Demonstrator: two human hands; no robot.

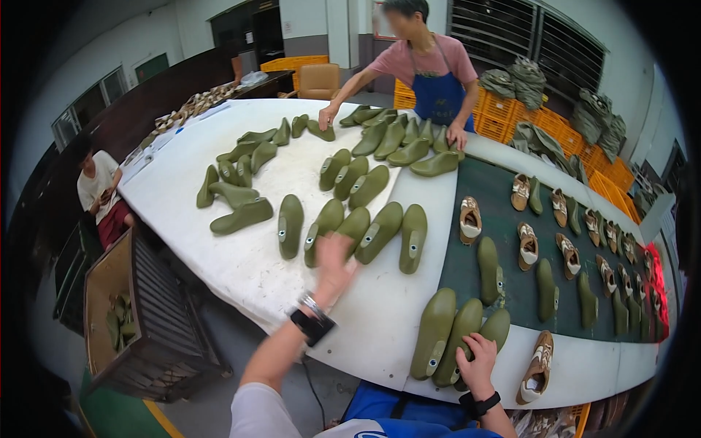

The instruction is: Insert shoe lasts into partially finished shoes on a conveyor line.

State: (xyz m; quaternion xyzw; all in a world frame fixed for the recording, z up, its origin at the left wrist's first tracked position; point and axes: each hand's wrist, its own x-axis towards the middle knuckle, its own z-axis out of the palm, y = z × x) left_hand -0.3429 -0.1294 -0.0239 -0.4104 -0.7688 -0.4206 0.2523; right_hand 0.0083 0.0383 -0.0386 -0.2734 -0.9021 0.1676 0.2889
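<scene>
At the far left stands a slatted crate [157, 314] with a few green shoe forms inside, beside the white table [241, 270]. The left hand [332, 266] stretches out over the table with fingers spread open, blurred, holding nothing, its fingertips at the near end of a row of green shoe forms [354, 230]. To do this well, the hand should close around the narrow waist of one form, not its slick toe, and lift it clear of its neighbours. Further right, the right hand [476, 358] rests curled over a near cluster of three forms [456, 339] at the table's edge; whether it clamps one I cannot tell. Right again, a dark belt [511, 292] carries shoes [537, 369]. Across the table another person [431, 73] sorts more forms.
</scene>
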